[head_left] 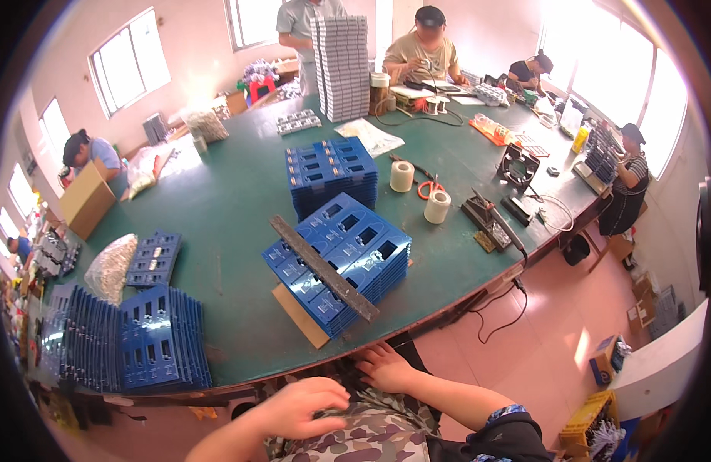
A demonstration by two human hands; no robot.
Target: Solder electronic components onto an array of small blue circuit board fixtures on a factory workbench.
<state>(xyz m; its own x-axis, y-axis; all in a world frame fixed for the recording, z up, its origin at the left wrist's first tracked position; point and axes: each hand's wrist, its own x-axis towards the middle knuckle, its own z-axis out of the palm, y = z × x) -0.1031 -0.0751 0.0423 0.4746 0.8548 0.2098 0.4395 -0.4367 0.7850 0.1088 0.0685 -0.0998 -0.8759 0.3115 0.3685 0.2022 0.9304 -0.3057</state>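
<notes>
My left hand (303, 406) hovers over my camouflage-clad lap, fingers loosely apart and holding nothing. Resting on my leg just below the table edge, my right hand (382, 368) lies with its fingers spread, also without anything in it. On the table in front of both hands sits a stack of blue circuit board panels (386, 266) with rectangular cutouts. A long dark metal bar (323, 267) lies diagonally across its top. Part of a cardboard sheet (300, 316) sticks out under the stack. Neither hand touches the panels.
Behind stands another blue panel stack (332, 173); more panels (159, 339) stand upright at left. Tape rolls (437, 206), orange-handled scissors (430, 187) and a soldering iron (500, 219) lie right. A tall grey stack (341, 69) rises at the back. Several people work around the table (240, 200).
</notes>
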